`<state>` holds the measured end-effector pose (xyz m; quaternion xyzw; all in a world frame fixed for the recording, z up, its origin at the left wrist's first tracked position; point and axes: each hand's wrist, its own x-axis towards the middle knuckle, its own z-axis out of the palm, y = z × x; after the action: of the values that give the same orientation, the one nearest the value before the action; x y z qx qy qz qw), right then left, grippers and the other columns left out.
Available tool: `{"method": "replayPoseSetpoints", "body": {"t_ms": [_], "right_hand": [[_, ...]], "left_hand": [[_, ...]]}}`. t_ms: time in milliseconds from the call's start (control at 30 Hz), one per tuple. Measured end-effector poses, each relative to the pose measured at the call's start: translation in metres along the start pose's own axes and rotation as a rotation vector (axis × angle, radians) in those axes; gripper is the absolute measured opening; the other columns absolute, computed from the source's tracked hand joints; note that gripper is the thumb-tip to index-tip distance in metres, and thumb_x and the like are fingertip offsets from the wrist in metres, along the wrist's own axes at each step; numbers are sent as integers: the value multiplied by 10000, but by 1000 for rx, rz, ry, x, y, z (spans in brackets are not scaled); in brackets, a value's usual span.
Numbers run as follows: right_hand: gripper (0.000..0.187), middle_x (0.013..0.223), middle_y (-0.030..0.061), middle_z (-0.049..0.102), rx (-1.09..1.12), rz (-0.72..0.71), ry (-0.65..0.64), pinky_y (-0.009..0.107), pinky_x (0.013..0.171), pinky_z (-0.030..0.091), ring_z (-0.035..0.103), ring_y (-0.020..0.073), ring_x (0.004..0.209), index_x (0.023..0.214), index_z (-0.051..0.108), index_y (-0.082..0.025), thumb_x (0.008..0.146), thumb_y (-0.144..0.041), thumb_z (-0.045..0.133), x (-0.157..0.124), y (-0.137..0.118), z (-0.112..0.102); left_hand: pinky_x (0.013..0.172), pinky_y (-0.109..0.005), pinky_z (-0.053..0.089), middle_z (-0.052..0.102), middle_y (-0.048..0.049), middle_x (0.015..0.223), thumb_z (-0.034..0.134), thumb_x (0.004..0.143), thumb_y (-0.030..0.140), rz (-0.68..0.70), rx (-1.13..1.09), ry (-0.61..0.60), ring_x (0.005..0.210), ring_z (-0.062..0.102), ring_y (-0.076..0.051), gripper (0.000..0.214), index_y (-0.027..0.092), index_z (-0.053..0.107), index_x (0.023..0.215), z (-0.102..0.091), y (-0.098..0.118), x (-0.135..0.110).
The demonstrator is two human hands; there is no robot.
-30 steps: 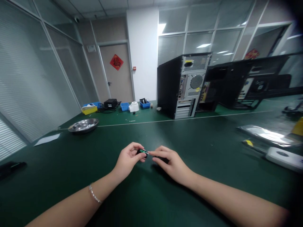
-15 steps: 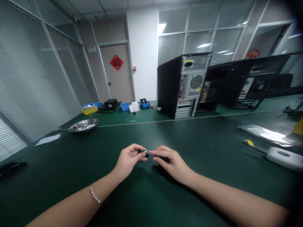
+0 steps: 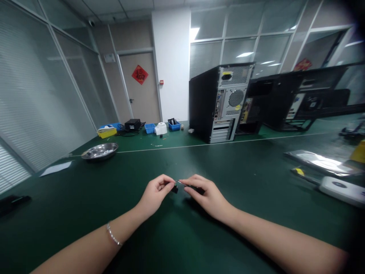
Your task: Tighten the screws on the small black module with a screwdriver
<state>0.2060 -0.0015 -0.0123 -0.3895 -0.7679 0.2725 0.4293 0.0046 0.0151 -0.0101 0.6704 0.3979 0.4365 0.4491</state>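
Both my hands meet low over the green mat near the middle of the view. My left hand is closed, its fingertips pinching a small dark part. My right hand is closed round a thin tool with a dark handle and a metal tip. The tip points left and touches or nearly touches the small part. A thin bracelet sits on my left wrist.
A black computer tower stands at the back with open cases to its right. A steel dish and a paper sheet lie left. Blue and yellow bins sit far back. A silver bag and white box lie right.
The small part has turned in my left fingers; its green face, seen before, no longer shows. Both hands have stayed in the same place.
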Motion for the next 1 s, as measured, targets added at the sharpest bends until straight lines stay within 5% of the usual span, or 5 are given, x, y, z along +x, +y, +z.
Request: {"method": "replayPoseSetpoints", "body": {"t_ms": [233, 433, 633, 767, 1000], "right_hand": [[244, 930, 52, 659, 28, 3, -7, 324, 807, 500, 621, 181, 866, 1096, 698, -243, 901, -293, 560, 1, 0, 0], [226, 930, 58, 660, -9, 3, -26, 312, 791, 499, 616, 182, 874, 1062, 700, -223, 903, -289, 554, 1, 0, 0], [227, 946, 52, 657, -81, 12, -36, 320, 802, 491, 611, 185, 868, 1053, 683, -220, 845, -191, 598, 1, 3, 2], [340, 1022, 59, 660, -157, 20, -22, 350, 842, 488, 614, 206, 930, 1113, 646, -225, 794, -117, 599, -1, 9, 4], [417, 1124, 77, 669, -306, 56, -66, 375, 899, 474, 614, 241, 1025, 1172, 617, -214, 774, -93, 581, -1, 10, 4]], "left_hand": [[893, -365, 400, 674, -20, 876, 535, 888, 271, 129, 466, -211, 927, 571, -217, 148, 227, 670, 846, 2, 9, -5], [941, -370, 381, 663, -41, 1037, 511, 904, 253, 196, 482, -176, 1044, 531, -227, 168, 242, 657, 986, 2, 6, -5], [789, -363, 394, 613, -40, 891, 603, 839, 380, 203, 712, -35, 868, 533, -235, 179, 209, 603, 894, 5, 11, -11], [739, -353, 383, 594, -37, 883, 685, 743, 469, 206, 800, -90, 828, 513, -236, 317, 206, 581, 888, 8, 11, -13], [822, -379, 414, 592, -63, 965, 615, 819, 311, 232, 738, -172, 912, 529, -244, 227, 206, 583, 1017, 7, 10, -14]]}}
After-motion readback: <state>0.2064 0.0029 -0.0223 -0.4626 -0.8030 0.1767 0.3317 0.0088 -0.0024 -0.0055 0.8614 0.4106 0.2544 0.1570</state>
